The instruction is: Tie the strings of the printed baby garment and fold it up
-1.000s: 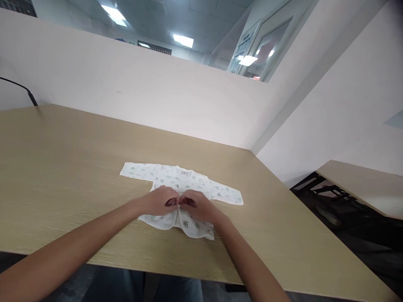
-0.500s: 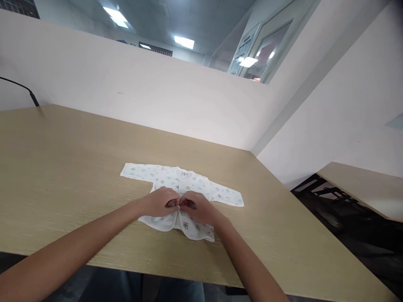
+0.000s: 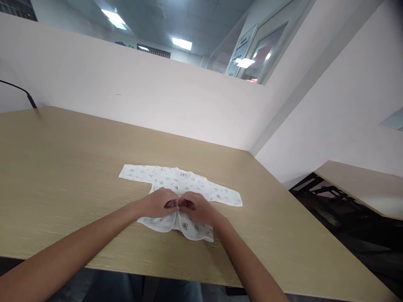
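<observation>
Light wood-grain tabletop (image 3: 63,167) seen nearest. Left hand (image 3: 159,202) and right hand (image 3: 197,207) met at centre front of small white printed baby shirt (image 3: 176,184); each grip pinched on shirt front edge. Shirt laid flat mid-tabletop, sleeves spread. White partition wall (image 3: 141,96) seen behind.

We are in an office: a wide light wood-grain laminate desk (image 3: 63,167) stands against a plain white partition wall (image 3: 141,92), above which we see a grey panelled ceiling with rectangular fluorescent lights (image 3: 181,43) and a glass-walled room (image 3: 252,50). A second wood-grain desk (image 3: 362,184) stands nearby.
</observation>
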The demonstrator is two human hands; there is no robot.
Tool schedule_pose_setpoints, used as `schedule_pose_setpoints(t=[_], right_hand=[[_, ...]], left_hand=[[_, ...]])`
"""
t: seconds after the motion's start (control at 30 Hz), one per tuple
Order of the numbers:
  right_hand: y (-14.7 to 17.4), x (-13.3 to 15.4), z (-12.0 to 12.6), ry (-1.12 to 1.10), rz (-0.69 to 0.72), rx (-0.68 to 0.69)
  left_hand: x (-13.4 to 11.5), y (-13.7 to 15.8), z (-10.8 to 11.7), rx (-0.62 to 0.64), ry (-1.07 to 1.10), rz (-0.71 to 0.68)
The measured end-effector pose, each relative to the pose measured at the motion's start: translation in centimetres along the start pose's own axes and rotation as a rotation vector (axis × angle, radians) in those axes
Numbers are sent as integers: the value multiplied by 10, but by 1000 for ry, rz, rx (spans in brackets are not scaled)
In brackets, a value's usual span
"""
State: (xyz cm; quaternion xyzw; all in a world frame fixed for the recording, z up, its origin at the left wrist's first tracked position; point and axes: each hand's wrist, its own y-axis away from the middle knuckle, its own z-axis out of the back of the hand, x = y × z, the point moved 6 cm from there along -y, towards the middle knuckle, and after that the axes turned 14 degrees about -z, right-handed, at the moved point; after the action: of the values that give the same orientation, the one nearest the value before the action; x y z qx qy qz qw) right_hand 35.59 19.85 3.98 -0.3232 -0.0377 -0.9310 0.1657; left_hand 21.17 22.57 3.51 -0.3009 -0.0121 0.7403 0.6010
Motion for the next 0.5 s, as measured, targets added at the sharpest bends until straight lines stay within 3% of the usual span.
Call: schedule_pose_setpoints(t=[0.5], right_hand=[[0, -2, 0, 5, 3, -11]], left_hand=[[1, 1, -2, 22, 10, -11]])
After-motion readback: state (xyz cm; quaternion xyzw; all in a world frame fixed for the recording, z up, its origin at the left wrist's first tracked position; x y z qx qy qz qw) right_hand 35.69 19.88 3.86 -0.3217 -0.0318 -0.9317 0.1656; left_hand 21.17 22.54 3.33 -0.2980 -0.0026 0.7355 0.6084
